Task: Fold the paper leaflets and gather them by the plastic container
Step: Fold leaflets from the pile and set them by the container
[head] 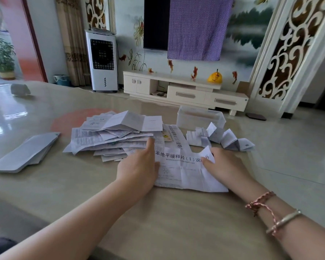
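Desk (176, 212): beige, glossy, filling the lower view.

Open leaflet (184, 169): white, creased, printed with a large line of Chinese characters; lying flat on the desk between both hands, near the front of the paper pile.

Left hand (139, 166): palm down on the left edge of the open leaflet, fingers (150, 145) straight and pressed together, tips reaching the lower sheets of the pile.

Right hand (225, 166): resting on the right side of the open leaflet, thumb and fingers pinching a raised corner of it; exact curl of the far fingers hidden, cannot tell. Red braided cord (259, 201) and pale bangle (283, 220) on the right wrist.

Pile of unfolded leaflets (111, 136): loose, overlapping, heaped left of centre, just beyond the left hand; topmost sheet showing accordion creases.

Folded leaflets (221, 137): small white bundles, several partly sprung open, clustered right of the pile, just in front of the plastic container.

Plastic container (201, 117): translucent, rectangular, standing on the far right part of the desk.

Grey flat sheets (24, 154): stacked at the left desk edge, well apart from the pile.

Small grey object (20, 89): far left of the desk, blurred.

Background: white air cooler (102, 61), low white cabinet (186, 91) with a yellow object (214, 77) on top, dark screen (156, 23) half covered by purple cloth (197, 27).
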A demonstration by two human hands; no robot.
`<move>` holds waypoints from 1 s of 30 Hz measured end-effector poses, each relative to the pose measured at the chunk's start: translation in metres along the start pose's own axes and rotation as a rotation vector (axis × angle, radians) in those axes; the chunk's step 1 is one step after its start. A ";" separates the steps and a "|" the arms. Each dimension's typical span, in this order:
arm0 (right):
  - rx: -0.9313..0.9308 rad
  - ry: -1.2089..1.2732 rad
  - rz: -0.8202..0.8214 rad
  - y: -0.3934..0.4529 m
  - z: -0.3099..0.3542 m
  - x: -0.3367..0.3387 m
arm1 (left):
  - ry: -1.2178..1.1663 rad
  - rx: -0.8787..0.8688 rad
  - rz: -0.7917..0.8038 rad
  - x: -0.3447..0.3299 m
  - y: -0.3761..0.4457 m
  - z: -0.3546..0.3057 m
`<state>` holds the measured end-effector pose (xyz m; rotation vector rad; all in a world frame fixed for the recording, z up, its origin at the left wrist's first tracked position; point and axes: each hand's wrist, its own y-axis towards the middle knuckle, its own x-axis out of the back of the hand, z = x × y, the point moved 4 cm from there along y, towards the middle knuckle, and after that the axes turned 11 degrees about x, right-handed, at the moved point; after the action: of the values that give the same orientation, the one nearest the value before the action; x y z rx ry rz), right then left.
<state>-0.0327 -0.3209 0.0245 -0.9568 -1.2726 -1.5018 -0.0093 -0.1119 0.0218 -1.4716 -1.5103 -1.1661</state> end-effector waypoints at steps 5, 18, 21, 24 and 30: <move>0.048 -0.077 -0.016 0.003 -0.002 -0.008 | 0.159 -0.078 -0.041 0.000 -0.004 0.000; 0.164 -0.192 -0.194 -0.001 0.001 -0.008 | 0.145 -0.407 -0.155 -0.006 -0.004 -0.004; 0.408 -0.065 -0.255 -0.008 0.013 -0.001 | 0.107 -0.518 -0.084 -0.003 -0.003 -0.008; 0.600 0.111 -0.096 -0.018 0.023 0.002 | 0.155 -0.574 -0.084 0.001 -0.005 -0.011; 0.553 0.292 0.230 -0.035 0.022 0.009 | 0.165 -0.563 0.022 0.003 -0.011 -0.007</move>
<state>-0.0688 -0.2993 0.0270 -0.4790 -1.2212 -0.9869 -0.0215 -0.1163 0.0255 -1.6858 -1.0954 -1.7468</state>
